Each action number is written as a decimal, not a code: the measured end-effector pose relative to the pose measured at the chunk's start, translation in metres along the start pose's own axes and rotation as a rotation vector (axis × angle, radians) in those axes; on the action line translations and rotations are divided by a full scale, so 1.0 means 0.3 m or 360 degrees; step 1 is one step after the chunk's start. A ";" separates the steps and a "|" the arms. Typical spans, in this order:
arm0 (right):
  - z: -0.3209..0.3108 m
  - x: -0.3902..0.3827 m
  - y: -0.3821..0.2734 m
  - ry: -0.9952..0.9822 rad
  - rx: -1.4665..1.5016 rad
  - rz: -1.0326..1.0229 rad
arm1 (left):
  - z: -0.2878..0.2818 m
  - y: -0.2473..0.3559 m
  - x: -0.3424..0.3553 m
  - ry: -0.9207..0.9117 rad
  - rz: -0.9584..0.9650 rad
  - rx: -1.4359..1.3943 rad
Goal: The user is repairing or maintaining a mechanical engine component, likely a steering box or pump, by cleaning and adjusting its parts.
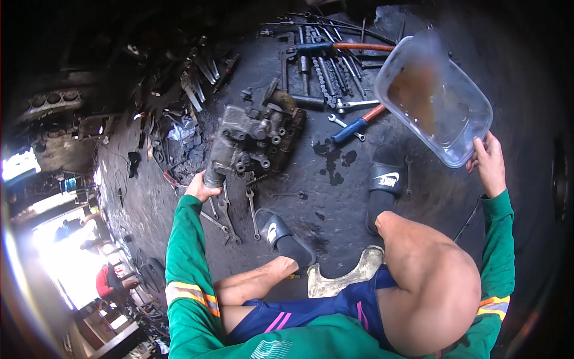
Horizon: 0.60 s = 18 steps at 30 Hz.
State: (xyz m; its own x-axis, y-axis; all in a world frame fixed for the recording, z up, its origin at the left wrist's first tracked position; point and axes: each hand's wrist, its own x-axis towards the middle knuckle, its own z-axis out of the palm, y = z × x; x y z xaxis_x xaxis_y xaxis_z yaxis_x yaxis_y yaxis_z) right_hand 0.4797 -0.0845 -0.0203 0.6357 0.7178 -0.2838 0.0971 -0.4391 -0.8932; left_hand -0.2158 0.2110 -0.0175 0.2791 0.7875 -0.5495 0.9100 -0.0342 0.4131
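Observation:
My left hand grips the lower-left end of a greasy metal machine part, a heavy casting with bolts and round ports, low over the dark floor. My right hand holds a clear plastic tub by its near right corner, fingers closed on the rim. Brown liquid lies in the tub's left side; a blurred patch covers its far end. Just left of the tub, a blue and orange handled tool rests beside a wrench.
Sockets, bars and another blue and orange handled tool lie at the far side. Several wrenches are near my left foot. My sandalled feet stand on the oil-stained floor, with a worn pale seat beneath me. Pliers-like tools lie far left.

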 end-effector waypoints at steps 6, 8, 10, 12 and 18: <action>0.130 -0.038 -0.305 -0.0157 -0.0160 -0.0537 | 0.073 0.115 -0.124 0.0286 -0.0019 0.0371; 0.187 -0.050 -0.405 -0.0218 -0.0207 -0.0542 | 0.119 0.148 -0.173 0.0452 -0.0174 0.0618; 0.246 -0.076 -0.479 -0.0284 -0.0182 -0.0636 | 0.160 0.181 -0.213 0.0452 -0.0213 0.0701; 0.310 -0.098 -0.539 -0.0203 -0.0316 -0.0705 | 0.188 0.213 -0.249 0.0432 -0.0162 0.0765; 0.442 -0.136 -0.676 -0.0226 -0.0489 -0.0937 | 0.197 0.283 -0.305 0.0476 -0.0272 0.0689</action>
State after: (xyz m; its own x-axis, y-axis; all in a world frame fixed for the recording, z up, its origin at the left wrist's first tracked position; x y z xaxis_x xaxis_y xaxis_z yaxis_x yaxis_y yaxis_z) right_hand 0.3325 0.0468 0.1262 0.3056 0.9390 0.1580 0.6231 -0.0718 -0.7789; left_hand -0.1459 0.0996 0.0249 0.0747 0.9424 -0.3262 0.9952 -0.0910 -0.0350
